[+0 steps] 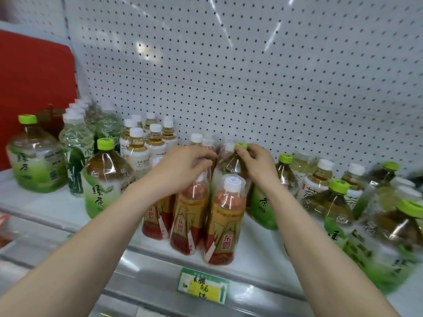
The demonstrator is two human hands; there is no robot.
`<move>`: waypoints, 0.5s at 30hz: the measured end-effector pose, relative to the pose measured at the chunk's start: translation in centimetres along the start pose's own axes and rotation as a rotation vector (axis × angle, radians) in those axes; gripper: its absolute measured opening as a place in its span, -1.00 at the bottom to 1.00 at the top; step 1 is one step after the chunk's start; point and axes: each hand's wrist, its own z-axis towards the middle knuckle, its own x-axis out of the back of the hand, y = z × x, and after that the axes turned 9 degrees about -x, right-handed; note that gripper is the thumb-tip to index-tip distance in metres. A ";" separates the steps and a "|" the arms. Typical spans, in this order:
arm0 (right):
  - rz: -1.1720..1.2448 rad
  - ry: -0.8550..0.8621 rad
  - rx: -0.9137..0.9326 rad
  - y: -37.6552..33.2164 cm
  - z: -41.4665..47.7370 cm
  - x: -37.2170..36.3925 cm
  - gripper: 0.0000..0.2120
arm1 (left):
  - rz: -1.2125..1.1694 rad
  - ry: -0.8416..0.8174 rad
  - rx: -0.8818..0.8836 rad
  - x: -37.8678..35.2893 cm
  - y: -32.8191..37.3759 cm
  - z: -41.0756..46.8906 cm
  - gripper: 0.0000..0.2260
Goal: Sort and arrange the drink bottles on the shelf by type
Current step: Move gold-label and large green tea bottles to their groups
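Observation:
My right hand point(256, 161) pinches the lime-green cap of a large green tea bottle point(258, 202) standing in the middle of the shelf. My left hand point(183, 168) grips the neck of a red-and-gold labelled tea bottle point(190, 220); two more of that kind stand beside it, one at the front point(224, 225) and one on the left point(155, 223). Two large green tea bottles stand at the left point(105, 179) point(34, 161). Small white-capped tea bottles point(146, 143) cluster behind them.
Clear water bottles point(76, 143) stand at the back left by a red panel point(34, 88). More green tea point(329, 202) and white-capped bottles point(320, 177) crowd the right side, blurred. A white pegboard point(251, 76) backs the shelf. A green price tag point(203, 286) hangs on the front edge.

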 end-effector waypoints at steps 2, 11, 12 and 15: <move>0.031 0.028 0.046 -1.4 -0.1 1.0 -0.72 | -0.027 0.014 0.005 0.1 0.1 0.2 -0.67; 0.357 0.091 0.215 -12.0 1.1 7.2 -0.68 | -0.565 0.027 0.103 1.4 2.7 6.1 -0.26; 0.388 0.088 0.222 -12.9 1.1 7.6 -0.67 | -0.649 0.063 0.109 1.7 3.1 6.7 -0.31; 0.509 0.089 0.225 -14.6 0.7 8.6 -0.65 | -0.785 0.232 0.085 2.3 3.8 7.5 -0.41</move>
